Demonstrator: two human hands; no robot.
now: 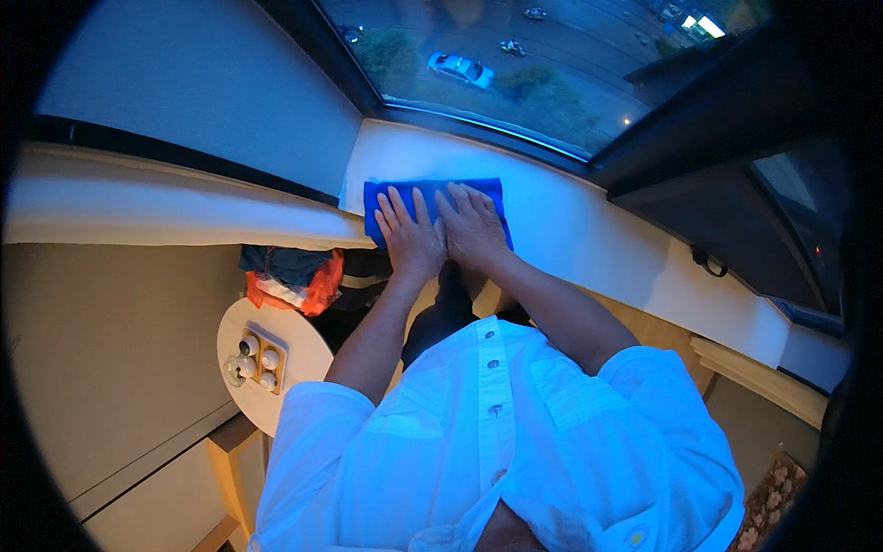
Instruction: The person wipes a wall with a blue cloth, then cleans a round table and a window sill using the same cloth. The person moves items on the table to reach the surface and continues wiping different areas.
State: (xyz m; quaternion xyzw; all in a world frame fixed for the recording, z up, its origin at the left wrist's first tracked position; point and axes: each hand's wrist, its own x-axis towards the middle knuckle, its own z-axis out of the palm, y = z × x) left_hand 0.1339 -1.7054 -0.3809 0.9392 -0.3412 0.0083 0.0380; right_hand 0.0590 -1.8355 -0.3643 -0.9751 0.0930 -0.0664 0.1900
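A blue cloth [432,186], folded into a rough rectangle, lies on the white window sill [552,207]. Both hands rest flat on it, side by side, with the thumbs close together. My left hand [414,234] covers the left half, its fingers spread and pointing towards the window. On the right half lies my right hand [474,228], fingers extended and slightly apart. Neither hand grips the cloth. Much of its middle is hidden under the palms.
Beyond the sill is a window [483,83] over a street. A curtain [186,207] hangs at left. A round white table [303,359] bears a tray with cups and a glass vessel. An orange bag [324,286] with clothes sits beside it. An open window sash [724,228] juts in at right.
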